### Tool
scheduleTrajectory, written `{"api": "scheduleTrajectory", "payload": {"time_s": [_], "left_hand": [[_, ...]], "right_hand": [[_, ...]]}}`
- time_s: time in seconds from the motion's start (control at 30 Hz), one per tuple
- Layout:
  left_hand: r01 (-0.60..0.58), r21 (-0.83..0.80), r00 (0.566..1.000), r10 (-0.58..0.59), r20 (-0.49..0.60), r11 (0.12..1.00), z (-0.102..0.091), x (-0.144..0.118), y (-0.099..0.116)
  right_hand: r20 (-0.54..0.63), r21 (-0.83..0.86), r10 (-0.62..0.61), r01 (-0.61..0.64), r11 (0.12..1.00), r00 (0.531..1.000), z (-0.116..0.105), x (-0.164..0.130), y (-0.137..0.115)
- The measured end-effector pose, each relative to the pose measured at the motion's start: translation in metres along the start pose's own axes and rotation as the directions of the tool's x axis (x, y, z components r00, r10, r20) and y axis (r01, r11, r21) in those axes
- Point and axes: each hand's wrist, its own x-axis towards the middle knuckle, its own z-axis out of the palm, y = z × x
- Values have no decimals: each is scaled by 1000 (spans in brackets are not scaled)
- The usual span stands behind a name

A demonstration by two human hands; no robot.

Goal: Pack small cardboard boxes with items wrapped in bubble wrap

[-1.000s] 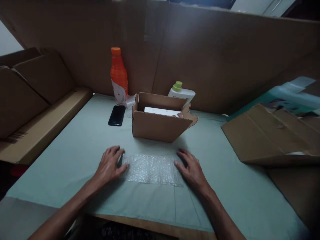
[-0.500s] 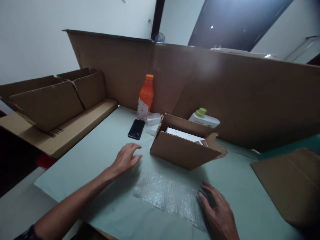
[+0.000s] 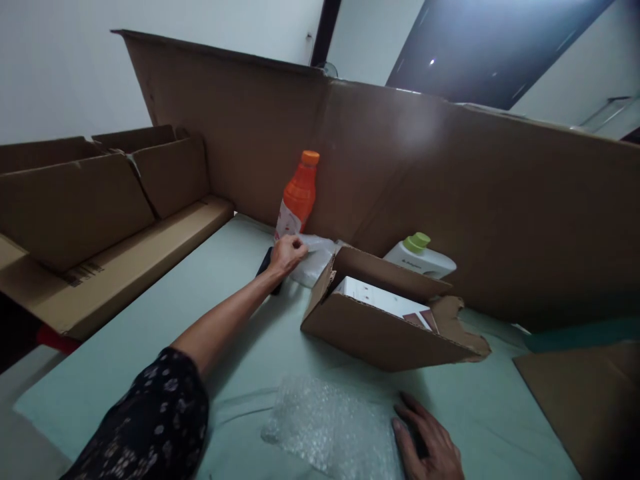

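a pale green sheet (image 3: pixel 240 333) covers the table, walled in by tall cardboard panels (image 3: pixel 450 173), with white walls and a dark doorway behind. the left hand (image 3: pixel 287 254) reaches far out, fingers curled onto a clear plastic wrap (image 3: pixel 313 263) beside the orange bottle (image 3: pixel 298 193), over a black phone (image 3: pixel 265 265). the right hand (image 3: pixel 430 447) lies flat, fingers spread, on the bubble wrap (image 3: pixel 330 427) before the open cardboard box (image 3: pixel 385 333)

Open box (image 3: pixel 385 333) blocks centre; table (image 3: pixel 165 333) left free; far corner seemingly crowded.
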Motion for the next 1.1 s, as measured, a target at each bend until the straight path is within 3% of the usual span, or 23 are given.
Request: {"api": "scheduleTrajectory", "payload": {"time_s": [0.13,0.2,0.27,0.33,0.4,0.47,0.53,0.6,0.77,0.9,0.97,1.1], "left_hand": [[-202,-36,955,189,-228,979,-61,-85,-2],[-281,-33,924,261,-279,959,-87,-139,-6],[-438,4,861,421,-285,899,-98,-192,-12],[-603,37,781,599,-177,797,-92,-238,-19],[-716,18,698,716,25,697,-73,-276,-26],[-772,-41,611,758,229,635,-55,-305,-33],[-775,-101,558,750,355,624,-45,-326,-39],[-743,-111,585,721,370,660,-50,-336,-44],[-609,159,793,586,168,777,-87,-325,-63],[-356,231,934,342,98,905,-99,-308,-82],[-210,203,977,201,65,956,-100,-302,-90],[-37,156,999,33,29,987,-101,-295,-103]], "right_hand": [[-58,23,3,-1,1000,998,-4,4,-12],[-125,23,16,-13,1000,992,-12,6,-28],[-164,52,30,-22,998,986,-23,5,-51],[-137,130,20,-2,991,990,-34,2,-79],[-74,234,-7,24,972,997,-44,-1,-106],[-5,336,-36,36,941,999,-50,-6,-126],[43,403,-46,25,915,998,-55,-10,-137],[65,423,-33,2,906,997,-58,-14,-137],[114,366,-33,-11,931,993,-60,-13,-123],[159,308,-88,35,951,983,-52,-3,-119],[186,284,-112,56,957,976,-47,-1,-119],[232,182,-131,89,979,964,-32,-11,-128]]}}
